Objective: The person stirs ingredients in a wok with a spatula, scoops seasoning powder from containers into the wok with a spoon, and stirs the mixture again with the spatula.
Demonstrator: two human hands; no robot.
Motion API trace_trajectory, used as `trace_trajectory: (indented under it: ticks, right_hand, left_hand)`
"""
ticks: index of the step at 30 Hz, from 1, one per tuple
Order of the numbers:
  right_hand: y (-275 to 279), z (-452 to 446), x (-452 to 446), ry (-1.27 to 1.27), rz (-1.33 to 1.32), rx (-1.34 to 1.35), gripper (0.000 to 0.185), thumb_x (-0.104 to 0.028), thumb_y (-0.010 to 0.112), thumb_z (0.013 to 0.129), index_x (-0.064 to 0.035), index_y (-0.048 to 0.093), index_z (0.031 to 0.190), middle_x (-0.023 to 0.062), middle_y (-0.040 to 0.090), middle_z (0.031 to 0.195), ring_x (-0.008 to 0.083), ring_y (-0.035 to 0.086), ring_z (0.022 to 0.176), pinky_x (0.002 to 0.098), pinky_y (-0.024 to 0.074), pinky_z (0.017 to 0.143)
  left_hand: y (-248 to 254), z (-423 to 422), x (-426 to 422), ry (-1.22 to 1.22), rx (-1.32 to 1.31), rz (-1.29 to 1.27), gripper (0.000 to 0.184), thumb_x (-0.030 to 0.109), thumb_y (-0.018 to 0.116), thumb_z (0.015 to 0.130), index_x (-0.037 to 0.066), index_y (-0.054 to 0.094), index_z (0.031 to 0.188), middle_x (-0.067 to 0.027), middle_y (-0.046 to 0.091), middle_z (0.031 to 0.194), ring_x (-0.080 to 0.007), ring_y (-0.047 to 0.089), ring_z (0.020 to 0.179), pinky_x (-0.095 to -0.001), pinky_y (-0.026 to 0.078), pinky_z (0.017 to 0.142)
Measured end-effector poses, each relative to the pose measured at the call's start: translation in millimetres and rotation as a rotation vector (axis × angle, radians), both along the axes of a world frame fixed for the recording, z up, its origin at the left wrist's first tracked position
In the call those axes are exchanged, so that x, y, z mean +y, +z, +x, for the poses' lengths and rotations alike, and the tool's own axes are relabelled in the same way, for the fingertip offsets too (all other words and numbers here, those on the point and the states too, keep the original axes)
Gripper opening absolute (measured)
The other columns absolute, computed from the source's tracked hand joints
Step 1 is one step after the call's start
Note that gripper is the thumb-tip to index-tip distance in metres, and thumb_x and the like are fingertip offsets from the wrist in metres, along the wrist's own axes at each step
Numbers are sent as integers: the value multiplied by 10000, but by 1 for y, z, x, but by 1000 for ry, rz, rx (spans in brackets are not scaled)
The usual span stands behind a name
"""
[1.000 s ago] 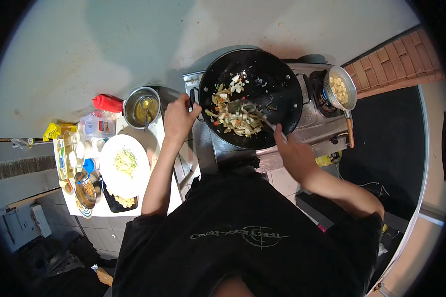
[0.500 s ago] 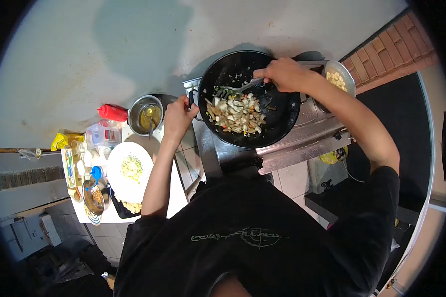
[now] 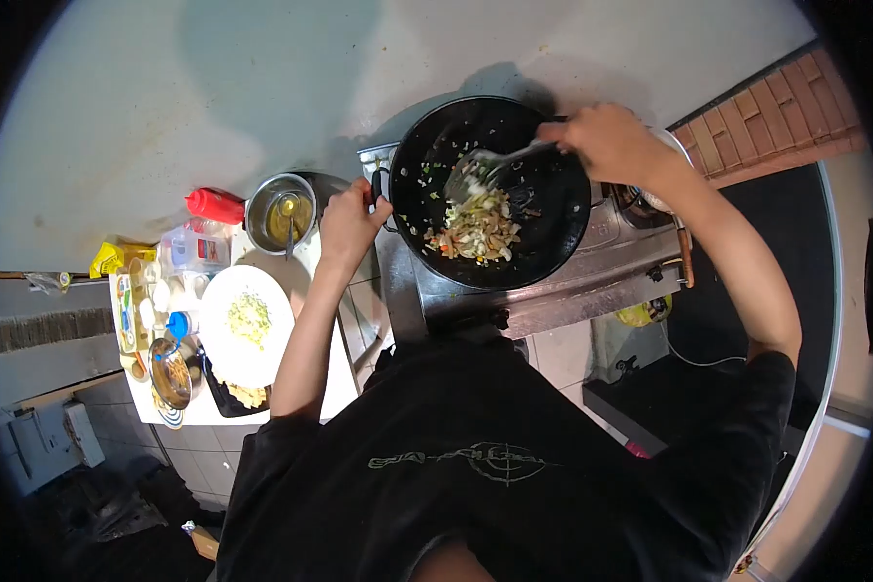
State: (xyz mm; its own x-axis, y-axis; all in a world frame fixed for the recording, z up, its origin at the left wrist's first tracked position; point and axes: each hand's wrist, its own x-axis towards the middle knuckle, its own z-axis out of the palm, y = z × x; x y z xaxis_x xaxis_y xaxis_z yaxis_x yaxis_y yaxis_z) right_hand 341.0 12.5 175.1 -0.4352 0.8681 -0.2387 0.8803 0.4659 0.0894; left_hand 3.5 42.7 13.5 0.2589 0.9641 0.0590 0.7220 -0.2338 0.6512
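Observation:
A black wok (image 3: 553, 238) sits on the metal stove (image 3: 553, 308). In its lower left part lies a heap of chopped food (image 3: 480, 231) with pale and brown pieces, and small bits are scattered about. My left hand (image 3: 351, 221) is closed on the wok's loop handle at its left side. Over the wok's upper right rim, my right hand (image 3: 606, 141) grips a slotted spatula (image 3: 514, 155). The spatula's head is blurred by motion and meets the upper edge of the heap, with some food on or against it.
Left of the stove, a white table holds a steel pot (image 3: 252, 215) with a spoon in yellow liquid, a red bottle (image 3: 213, 206), a white plate (image 3: 218, 320) of chopped greens, and a small pan (image 3: 171, 388). Behind my right forearm stands another pan (image 3: 684, 145), mostly hidden.
My right hand has moved right with the spatula, whose head has swept across the food. The heap is smaller-looking and more gathered. My left hand keeps hold of the handle.

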Motion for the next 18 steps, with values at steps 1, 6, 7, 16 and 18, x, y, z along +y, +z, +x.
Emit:
trace_trajectory:
  ticks: [1,6,7,16,18]
  right_hand:
    - [7,1,2,-1,-2,-2,382,-97,662,729,-192,635,1099,75,676,885,314,658,883,443,526,700]
    - [-2,-16,18,-135,-70,-431,244,-118,657,750,-105,730,983,180,702,891,335,684,867,424,543,777]
    - [-15,-15,17,-135,-70,-428,244,-118,657,750,-105,730,983,180,702,891,335,684,867,424,543,777]
    - [-86,-17,-74,-526,-333,547,281,-222,590,888,-7,642,1061,245,662,960,405,628,952,465,485,831]
    - [-61,-26,-99,-536,-256,577,300,-115,559,882,1,551,1158,266,646,891,434,623,886,482,494,785]
  left_hand:
    - [1,1,0,2,23,-5,248,239,669,780,3,596,799,-177,647,705,-383,645,677,-452,511,629]
    - [5,4,-2,-4,28,5,242,232,666,783,2,604,821,-169,653,708,-372,650,674,-454,518,638]
    - [4,3,-2,-9,26,15,240,230,663,785,1,607,830,-167,654,709,-369,651,673,-454,520,642]
    - [4,-2,-6,0,14,1,246,232,655,784,-9,608,779,-186,643,690,-377,650,678,-455,516,648]
    - [11,-1,-9,10,22,-32,250,236,653,785,-10,608,784,-188,647,695,-379,651,681,-456,516,650]
